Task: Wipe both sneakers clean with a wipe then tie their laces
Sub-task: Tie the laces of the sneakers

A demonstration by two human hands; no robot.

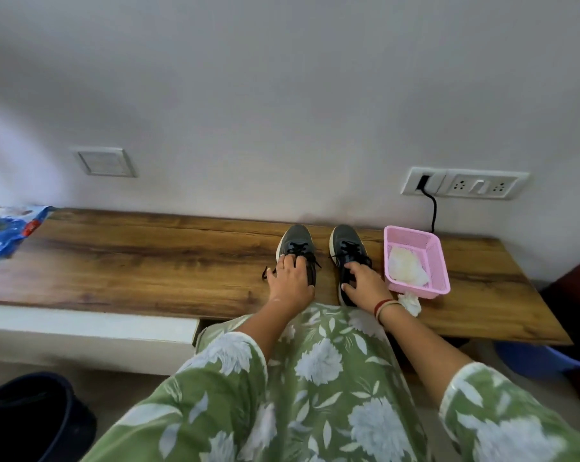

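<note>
Two dark grey sneakers with black laces stand side by side on the wooden bench, toes toward the wall: the left sneaker (pixel 296 240) and the right sneaker (pixel 346 241). My left hand (pixel 290 283) lies over the heel end of the left sneaker, fingers curled round its collar and laces. My right hand (pixel 365 283) grips the heel end of the right sneaker, thumb on its inner side. A crumpled white wipe (pixel 411 302) lies on the bench by my right wrist. The heels of both shoes are hidden under my hands.
A pink plastic basket (pixel 436 248) holding crumpled white wipes sits right of the shoes. A blue wipe packet (pixel 10 230) lies at the bench's far left. A black cable (pixel 432 208) hangs from the wall socket. A dark bin (pixel 28 415) stands on the floor at lower left.
</note>
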